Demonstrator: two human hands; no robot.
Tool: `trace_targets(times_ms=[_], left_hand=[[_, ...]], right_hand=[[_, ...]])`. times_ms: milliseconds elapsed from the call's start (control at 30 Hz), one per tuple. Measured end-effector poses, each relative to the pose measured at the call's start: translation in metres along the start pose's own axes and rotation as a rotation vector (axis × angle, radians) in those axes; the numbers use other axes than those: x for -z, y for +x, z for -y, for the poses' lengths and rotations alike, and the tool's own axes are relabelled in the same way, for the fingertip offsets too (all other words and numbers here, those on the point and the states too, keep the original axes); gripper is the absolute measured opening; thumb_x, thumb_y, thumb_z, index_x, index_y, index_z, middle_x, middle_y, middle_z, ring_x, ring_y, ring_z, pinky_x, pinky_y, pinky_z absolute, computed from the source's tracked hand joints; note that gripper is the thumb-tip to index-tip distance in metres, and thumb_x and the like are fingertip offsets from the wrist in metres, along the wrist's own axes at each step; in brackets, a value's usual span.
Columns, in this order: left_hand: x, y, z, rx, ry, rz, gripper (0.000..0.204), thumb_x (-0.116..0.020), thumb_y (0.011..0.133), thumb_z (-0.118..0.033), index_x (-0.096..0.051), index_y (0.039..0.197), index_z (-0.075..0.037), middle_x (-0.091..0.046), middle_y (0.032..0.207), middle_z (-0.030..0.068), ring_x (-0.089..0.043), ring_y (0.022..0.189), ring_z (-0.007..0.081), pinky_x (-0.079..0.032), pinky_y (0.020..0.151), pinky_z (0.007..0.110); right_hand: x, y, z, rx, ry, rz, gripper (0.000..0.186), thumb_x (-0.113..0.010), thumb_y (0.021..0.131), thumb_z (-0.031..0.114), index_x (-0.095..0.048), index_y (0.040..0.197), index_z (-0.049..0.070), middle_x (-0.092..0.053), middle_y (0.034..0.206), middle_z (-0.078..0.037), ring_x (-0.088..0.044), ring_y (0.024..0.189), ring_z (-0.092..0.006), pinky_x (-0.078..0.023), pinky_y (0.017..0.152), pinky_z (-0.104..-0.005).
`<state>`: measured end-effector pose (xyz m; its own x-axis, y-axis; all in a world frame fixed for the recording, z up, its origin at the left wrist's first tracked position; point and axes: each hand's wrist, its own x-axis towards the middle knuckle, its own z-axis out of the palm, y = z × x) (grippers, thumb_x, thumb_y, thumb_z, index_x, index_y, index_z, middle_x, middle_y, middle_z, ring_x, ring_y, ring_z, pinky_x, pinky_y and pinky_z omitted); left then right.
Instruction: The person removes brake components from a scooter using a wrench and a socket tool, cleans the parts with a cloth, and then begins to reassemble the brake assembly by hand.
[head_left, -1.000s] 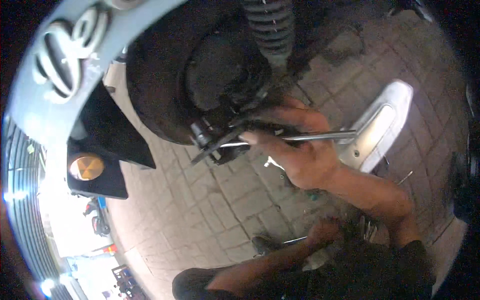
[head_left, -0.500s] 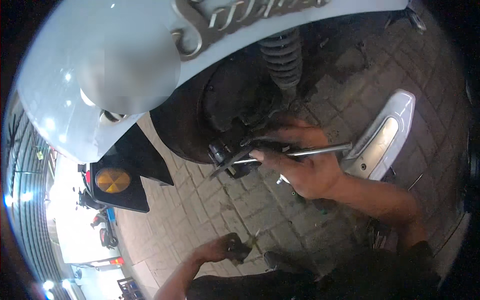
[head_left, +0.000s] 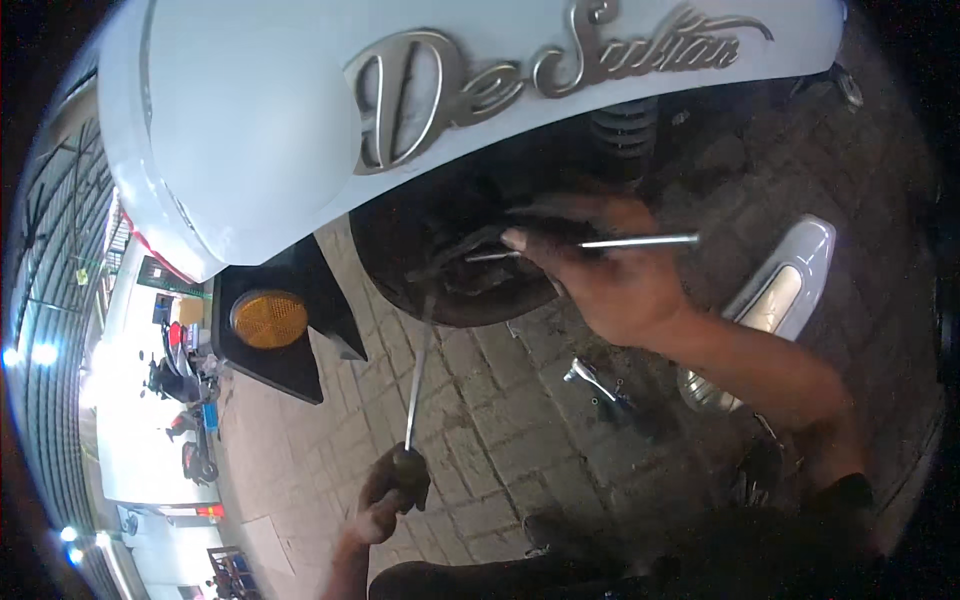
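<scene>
My right hand is closed around a thin silver metal rod beneath the white body panel. A dark flat part lies at the rod's left end, by the dark wheel; shadow hides how they join. Lower left, my left hand grips the handle of a screwdriver. Its long shaft points upward, with the tip at or close to the dark flat part. Whether the tip touches it, I cannot tell.
The white body panel with raised metal lettering spans the top. A black mudguard bears an orange reflector. On the paving lie a ratchet wrench and a grey-white trim piece. A coil spring stands behind.
My left hand has moved left, bringing the screwdriver's shaft up to the dark part. My right hand has raised the rod and dark part closer under the panel. The view has shifted.
</scene>
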<state>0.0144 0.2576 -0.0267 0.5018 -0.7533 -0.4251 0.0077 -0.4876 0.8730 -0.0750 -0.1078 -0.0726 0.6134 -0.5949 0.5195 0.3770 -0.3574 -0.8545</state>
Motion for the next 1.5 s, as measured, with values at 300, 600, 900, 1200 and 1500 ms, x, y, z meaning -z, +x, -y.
trace_targets(times_ms=[300,600,900,1200,1500], left_hand=[[-0.019,0.015,-0.013,0.003,0.186,-0.178,0.033,-0.057,0.096,-0.036,-0.052,0.09,-0.003,-0.048,0.066,-0.001,-0.042,0.055,0.007,-0.035,0.05,0.025],[-0.037,0.045,-0.038,0.059,0.034,0.016,0.044,-0.059,0.096,-0.023,-0.035,0.127,-0.003,-0.06,0.072,0.0072,-0.061,0.063,0.0133,-0.041,0.052,0.025],[-0.084,0.111,-0.09,-0.214,-0.216,-0.108,0.062,-0.058,0.097,-0.031,-0.027,0.144,-0.007,-0.063,0.078,0.0125,-0.057,0.052,0.0115,-0.042,0.044,0.024],[-0.072,0.143,-0.086,-0.613,0.51,-0.535,0.043,-0.057,0.094,-0.027,-0.042,0.132,-0.012,-0.062,0.09,0.011,-0.054,0.06,0.0137,-0.041,0.047,0.025],[-0.095,0.137,-0.112,-0.539,0.442,-0.608,0.042,-0.05,0.094,-0.039,-0.041,0.125,-0.012,-0.053,0.078,0.007,-0.049,0.058,0.0132,-0.04,0.047,0.025]], right_hand=[[-0.005,-0.007,-0.013,0.051,0.001,0.006,0.022,-0.07,0.088,0.021,-0.07,0.098,0.001,-0.068,0.09,-0.015,-0.066,0.083,-0.028,-0.051,0.075,-0.0368],[0.004,-0.006,0.001,-0.052,0.044,0.007,0.023,-0.071,0.087,0.023,-0.071,0.097,0.002,-0.07,0.091,-0.017,-0.068,0.084,-0.031,-0.053,0.076,-0.0391],[0.018,0.001,0.017,-0.173,0.072,0.038,0.03,-0.068,0.089,0.03,-0.072,0.101,0.003,-0.072,0.093,-0.015,-0.07,0.087,-0.0287,-0.053,0.08,-0.0366],[0.021,-0.002,0.012,-0.191,0.15,-0.01,0.03,-0.07,0.089,0.029,-0.07,0.103,0.002,-0.071,0.084,-0.013,-0.068,0.075,-0.0236,-0.054,0.075,-0.0343],[0.039,-0.003,0.008,-0.379,0.511,0.001,0.026,-0.07,0.089,0.025,-0.067,0.106,0.005,-0.064,0.072,-0.004,-0.059,0.055,-0.0118,-0.047,0.05,-0.0259]])
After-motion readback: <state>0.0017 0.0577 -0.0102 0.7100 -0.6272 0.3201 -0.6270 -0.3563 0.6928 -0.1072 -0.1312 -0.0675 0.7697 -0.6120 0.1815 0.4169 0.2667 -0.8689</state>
